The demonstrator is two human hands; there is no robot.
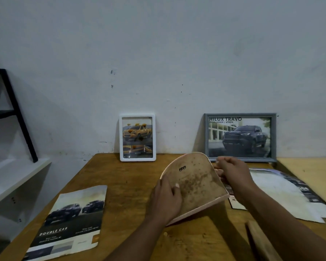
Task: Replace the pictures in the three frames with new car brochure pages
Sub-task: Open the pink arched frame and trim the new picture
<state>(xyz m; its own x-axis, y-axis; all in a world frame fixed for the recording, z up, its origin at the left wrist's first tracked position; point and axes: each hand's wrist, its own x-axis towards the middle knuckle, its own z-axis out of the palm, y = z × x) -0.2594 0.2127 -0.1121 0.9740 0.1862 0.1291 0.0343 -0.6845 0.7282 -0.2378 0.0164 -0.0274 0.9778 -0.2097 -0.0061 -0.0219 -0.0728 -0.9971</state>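
Nearest the person, to the right of the pink frame (pixel 198 183), a dark wooden piece (pixel 260 242) lies on the table (pixel 126 178); what it is cannot be told. To the left of the frame lies a brochure page (pixel 70 221) headed "Double Cab". The frame itself is held tilted above the middle of the table, its stained brown backing toward the person. The left hand (pixel 166 200) grips the frame's left edge, fingers wrapped behind and thumb pressed on the backing. The right hand (pixel 231 170) has its grip curled tight at the frame's upper right rim, pinching it; whether a page is also between the fingers cannot be told. Loose brochure sheets (pixel 282 193) lie right of the frame. Beyond it, against the wall, a white frame (pixel 137 137) shows a yellow truck and a grey frame (pixel 240 137) shows a dark pickup. Both look finished, so this reads as the third and last frame, at the stage of opening or closing the back. Next comes a careful look at the front. If the old picture is inside, the backing must be eased off and a trimmed page slid in flat.
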